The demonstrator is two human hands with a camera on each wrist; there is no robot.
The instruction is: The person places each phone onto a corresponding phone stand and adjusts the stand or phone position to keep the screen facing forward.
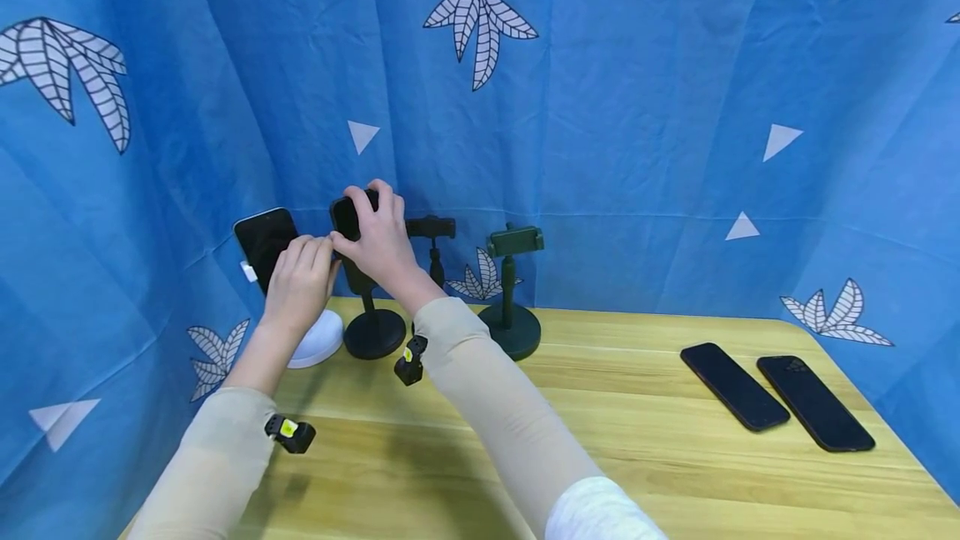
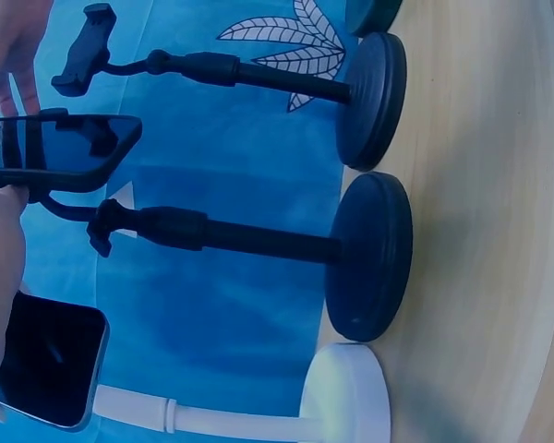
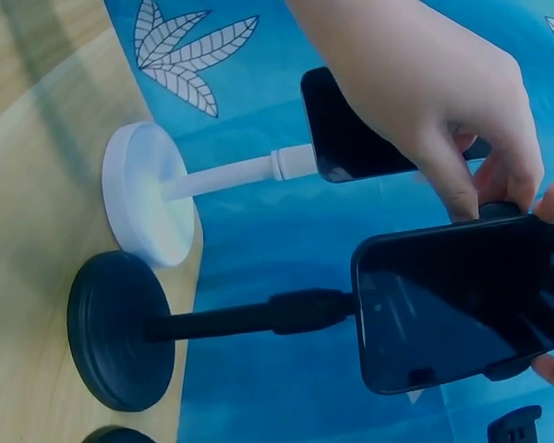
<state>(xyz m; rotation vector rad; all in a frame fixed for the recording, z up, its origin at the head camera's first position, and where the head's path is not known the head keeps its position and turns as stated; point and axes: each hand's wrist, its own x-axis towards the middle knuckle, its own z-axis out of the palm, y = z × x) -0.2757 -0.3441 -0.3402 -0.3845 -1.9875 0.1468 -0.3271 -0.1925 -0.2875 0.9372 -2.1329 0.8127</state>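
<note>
A black smartphone (image 3: 462, 305) sits at the head of a black phone stand (image 1: 375, 333), its screen facing me. My right hand (image 1: 381, 236) grips the phone across its long edges, fingertips on one side and thumb on the other. On the phone's left edge, my left hand (image 3: 425, 101) pinches the stand's clamp (image 3: 500, 210) between thumb and fingers. Most of the clamp is hidden behind the phone. Just left, another smartphone (image 1: 264, 238) is mounted on a white stand (image 3: 148, 194), partly covered by my left hand in the head view.
To the right stand another black stand (image 2: 374, 101) and a dark green stand (image 1: 510, 327), both with bare clamps (image 1: 516, 241). Two dark phones, one (image 1: 733, 386) beside the other (image 1: 816, 402), lie on the wooden table (image 1: 615, 382). A blue curtain (image 1: 637, 132) hangs behind.
</note>
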